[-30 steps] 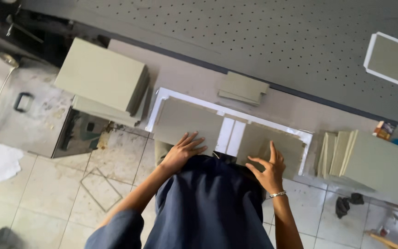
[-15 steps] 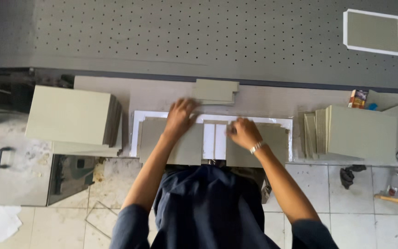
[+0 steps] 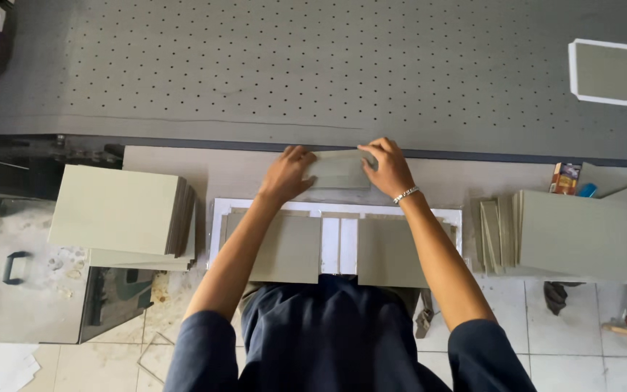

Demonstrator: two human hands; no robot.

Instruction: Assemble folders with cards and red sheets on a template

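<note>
Both the left hand (image 3: 285, 174) and right hand (image 3: 388, 169) pinch the ends of a small stack of grey board strips (image 3: 339, 170) just beyond the white-edged sheet (image 3: 337, 210), so uneven lifting could fan the strips apart.

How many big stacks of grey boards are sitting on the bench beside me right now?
2. One stack of grey boards lies at the bench's left end; another stack lies at the right end, with loose boards leaning beside it. More may sit outside the view.
</note>
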